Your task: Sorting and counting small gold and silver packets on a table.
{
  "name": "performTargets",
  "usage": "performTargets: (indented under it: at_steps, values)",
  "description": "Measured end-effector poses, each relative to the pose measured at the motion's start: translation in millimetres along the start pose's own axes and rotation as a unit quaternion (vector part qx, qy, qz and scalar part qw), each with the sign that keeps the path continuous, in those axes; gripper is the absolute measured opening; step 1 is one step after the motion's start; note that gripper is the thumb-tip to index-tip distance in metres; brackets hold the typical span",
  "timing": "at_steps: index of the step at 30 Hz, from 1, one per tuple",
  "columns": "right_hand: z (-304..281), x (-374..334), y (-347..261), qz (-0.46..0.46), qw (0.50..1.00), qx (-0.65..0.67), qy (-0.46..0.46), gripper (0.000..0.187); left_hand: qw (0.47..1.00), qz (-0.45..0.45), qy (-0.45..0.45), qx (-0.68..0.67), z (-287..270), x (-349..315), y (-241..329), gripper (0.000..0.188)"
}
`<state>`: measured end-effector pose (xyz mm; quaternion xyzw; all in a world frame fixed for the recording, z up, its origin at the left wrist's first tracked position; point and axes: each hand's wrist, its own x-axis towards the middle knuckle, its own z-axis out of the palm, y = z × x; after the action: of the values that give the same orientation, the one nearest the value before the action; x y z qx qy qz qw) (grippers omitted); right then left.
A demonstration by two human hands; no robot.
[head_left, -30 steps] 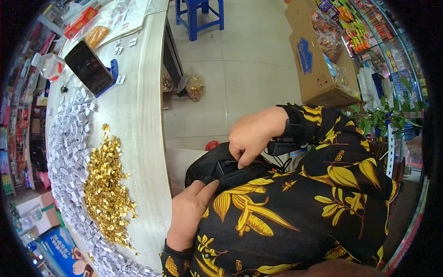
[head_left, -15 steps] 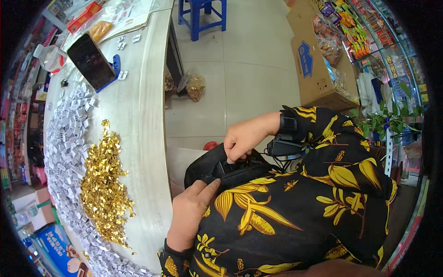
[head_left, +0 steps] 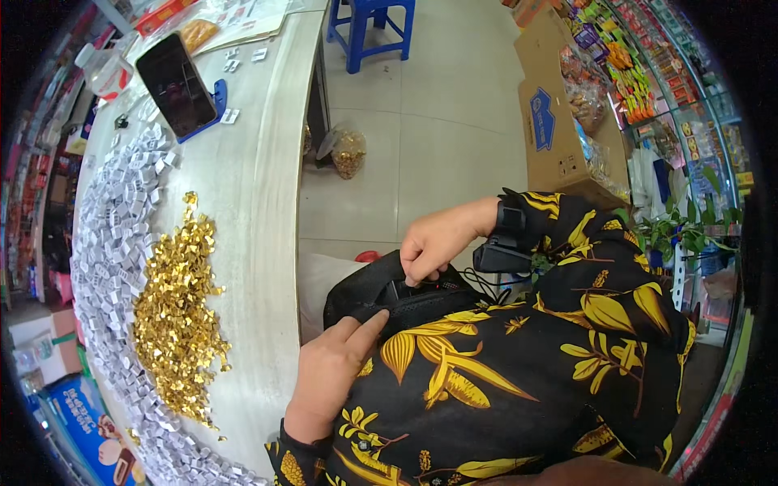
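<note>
Left hand (head_left: pixel 335 371) lies with its index and middle fingers nearly straight along the near rim of a soft black mesh-fabric pouch (head_left: pixel 352 290); its thumb is hidden, so whether it pinches the fabric cannot be told. The right hand (head_left: pixel 429 249) is mostly closed, fingers curled downward with the tips at the pouch's mouth; what they hold, if anything, is out of sight. The pouch rests at the person's lap, just right of the pale wood-grain worktop (head_left: pixel 263 235), its long axis running roughly left to right, rounded end toward the worktop, mouth facing up. Inside, a black hard-edged object (head_left: pixel 395 290) shows in part. On the floor, a clear plastic bag (head_left: pixel 348 154) is filled with small brownish-gold bits, and an open brown cardboard box (head_left: pixel 559 162) holds clear-bagged goods. On the worktop, a heap of shiny gold pieces (head_left: pixel 178 324) lies beside many small light-grey pieces (head_left: pixel 113 235).
</note>
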<state>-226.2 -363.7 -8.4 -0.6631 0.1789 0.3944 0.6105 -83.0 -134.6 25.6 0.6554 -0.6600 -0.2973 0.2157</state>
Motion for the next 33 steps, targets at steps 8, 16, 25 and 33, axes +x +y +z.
performTargets:
  at_steps: [8, 16, 25, 33]
  values:
    - [-11, -5, -4, -0.082, 0.961, -0.263, 0.041, 0.026, 0.998, 0.017, -0.059, 0.008, -2, -9, -2, 0.052]
    - [-1, -12, -19, -0.081, 0.936, -0.331, 0.084, 0.026, 0.999, 0.030, -0.036, 0.011, 6, -11, -6, 0.052]
    - [-8, -8, -12, -0.111, 0.949, -0.287, 0.066, 0.020, 0.999, 0.047, -0.007, -0.003, 8, -15, -8, 0.051]
    - [-11, -5, -16, -0.068, 0.984, -0.166, 0.013, 0.012, 0.999, 0.041, 0.006, -0.012, 7, -18, -7, 0.051]
